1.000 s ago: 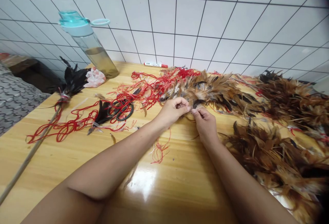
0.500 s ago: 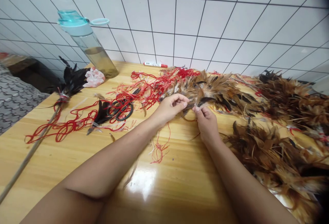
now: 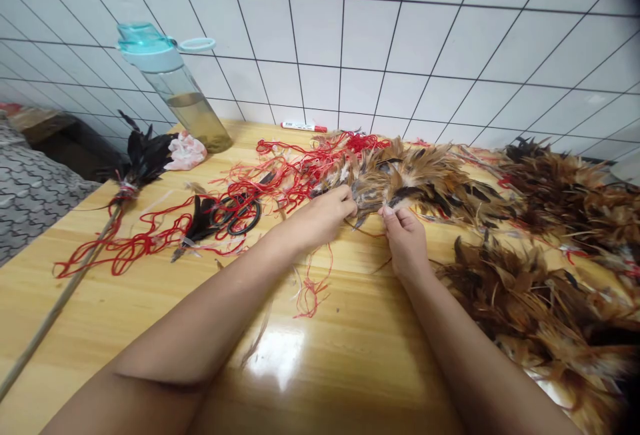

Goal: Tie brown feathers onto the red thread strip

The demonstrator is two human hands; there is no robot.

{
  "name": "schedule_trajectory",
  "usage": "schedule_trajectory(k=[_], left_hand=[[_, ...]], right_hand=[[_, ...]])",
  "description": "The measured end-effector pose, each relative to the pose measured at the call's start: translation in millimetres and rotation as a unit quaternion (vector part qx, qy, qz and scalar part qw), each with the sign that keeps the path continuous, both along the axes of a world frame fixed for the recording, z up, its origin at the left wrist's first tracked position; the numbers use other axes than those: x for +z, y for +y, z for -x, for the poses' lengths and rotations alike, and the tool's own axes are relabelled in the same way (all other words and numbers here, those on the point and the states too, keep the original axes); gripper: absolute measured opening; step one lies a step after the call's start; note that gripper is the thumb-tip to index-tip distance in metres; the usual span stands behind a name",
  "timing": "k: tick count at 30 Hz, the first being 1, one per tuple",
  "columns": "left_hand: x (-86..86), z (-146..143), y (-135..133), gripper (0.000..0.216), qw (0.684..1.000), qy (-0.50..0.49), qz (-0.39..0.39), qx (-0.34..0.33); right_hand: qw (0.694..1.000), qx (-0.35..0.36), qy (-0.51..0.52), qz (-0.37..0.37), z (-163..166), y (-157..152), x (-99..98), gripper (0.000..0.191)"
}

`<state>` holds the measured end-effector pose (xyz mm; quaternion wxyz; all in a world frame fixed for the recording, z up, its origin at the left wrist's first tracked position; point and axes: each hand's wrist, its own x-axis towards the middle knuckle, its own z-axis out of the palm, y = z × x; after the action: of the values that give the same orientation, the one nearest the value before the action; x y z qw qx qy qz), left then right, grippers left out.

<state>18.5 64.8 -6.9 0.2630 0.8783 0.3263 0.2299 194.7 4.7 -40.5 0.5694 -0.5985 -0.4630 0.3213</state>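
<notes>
A long pile of brown feathers lies in front of me, below the tiled wall. My left hand is at its near left edge, fingers curled closed; whatever they hold, if anything, is hidden. Close by on the right, my right hand pinches a feather between thumb and forefinger, its pale base at the fingertips. Tangled red string spreads behind and left of my left hand. Below that hand, a small knot of red thread rests on the wooden table.
Black-handled scissors lie among red string, beside a dark feather bundle. A stick with black feathers tied at its end crosses the left side. A water bottle and red-white marker are at the back. More brown feathers cover the right.
My left hand has turned over and moved slightly left and down, its fingers now curled at the feather pile. My right hand has barely moved and still pinches.
</notes>
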Motion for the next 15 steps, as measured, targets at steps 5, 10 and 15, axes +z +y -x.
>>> schedule_trajectory(k=[5,10,15], left_hand=[[7.5,-5.2,-6.3,0.011,0.982,-0.038,0.123,0.135],[16.7,-11.3,-8.5,0.006,0.985,-0.092,0.082,0.122],[19.9,-11.6,-6.7,0.009,0.982,-0.145,-0.070,0.096]], right_hand=[[1.000,-0.003,0.027,0.010,1.2,0.3,1.1,0.031],[1.000,0.000,0.028,0.015,0.5,0.7,-1.1,0.030],[0.999,0.001,0.036,0.016,0.1,0.0,-2.7,0.029]])
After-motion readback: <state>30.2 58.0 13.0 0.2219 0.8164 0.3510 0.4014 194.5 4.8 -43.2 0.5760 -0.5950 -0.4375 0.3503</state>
